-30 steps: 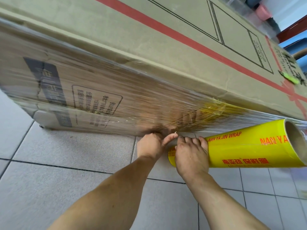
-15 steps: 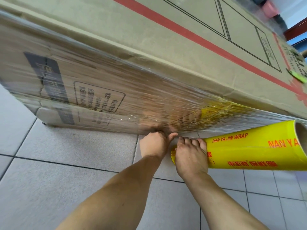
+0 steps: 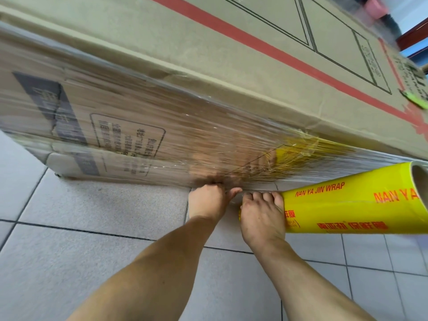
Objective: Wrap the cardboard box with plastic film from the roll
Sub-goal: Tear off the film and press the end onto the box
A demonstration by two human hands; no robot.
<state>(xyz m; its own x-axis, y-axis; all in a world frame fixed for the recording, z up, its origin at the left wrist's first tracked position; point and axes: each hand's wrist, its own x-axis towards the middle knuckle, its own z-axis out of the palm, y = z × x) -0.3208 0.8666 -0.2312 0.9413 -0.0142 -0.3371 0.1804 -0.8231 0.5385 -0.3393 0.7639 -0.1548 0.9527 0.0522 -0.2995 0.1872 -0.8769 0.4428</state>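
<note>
A long cardboard box [image 3: 231,72] with a red stripe lies on the tiled floor. Shiny plastic film [image 3: 185,140] covers its near side and runs to a yellow roll [image 3: 352,205] printed NAN YA JIN WRAP, held low at the right. My right hand [image 3: 261,214] grips the roll's left end. My left hand [image 3: 208,202] is closed at the box's bottom edge, pinching the film's lower edge there. The thumb and fingertips of both hands nearly touch. Reflections of my hands show in the film.
Light grey floor tiles [image 3: 81,228] with dark grout lines spread under my arms. A green tag [image 3: 414,100] sticks on the box's top near the far right. Blue, red and pink things [image 3: 379,5] show beyond the box's far end.
My hands stayed together at the box's bottom edge. The left thumb drew in toward the right fingers. The roll's far end has shifted slightly right and out of view.
</note>
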